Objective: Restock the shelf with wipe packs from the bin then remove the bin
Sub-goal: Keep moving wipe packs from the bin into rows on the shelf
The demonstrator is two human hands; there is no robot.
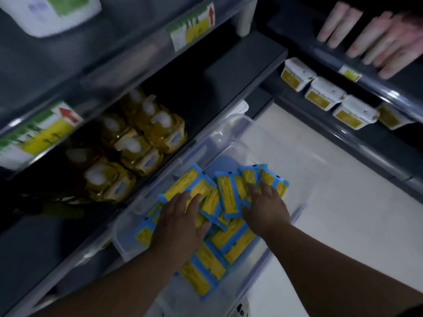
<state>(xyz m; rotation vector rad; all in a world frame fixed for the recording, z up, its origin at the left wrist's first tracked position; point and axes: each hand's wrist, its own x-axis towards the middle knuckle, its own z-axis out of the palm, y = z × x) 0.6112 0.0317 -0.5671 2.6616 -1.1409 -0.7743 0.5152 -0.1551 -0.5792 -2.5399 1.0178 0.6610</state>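
A clear plastic bin (231, 126) stands on the pale floor against the dark shelf unit. Inside lie several blue-and-yellow wipe packs (229, 195), loosely piled. My left hand (180, 223) lies flat on the packs at the left of the pile, fingers spread and fairly straight. My right hand (265, 207) rests on the packs at the right, fingers reaching over their tops. Whether either hand grips a pack is not plain. The low shelf (231, 72) beside the bin has dark bare room at its right half.
Yellow refill pouches with white caps (139, 143) fill the left part of the low shelf. White-and-yellow boxes (325, 97) line a shelf at the right. Pink tubes (370, 40) hang at the top right. Price labels (192, 28) sit on the shelf rails.
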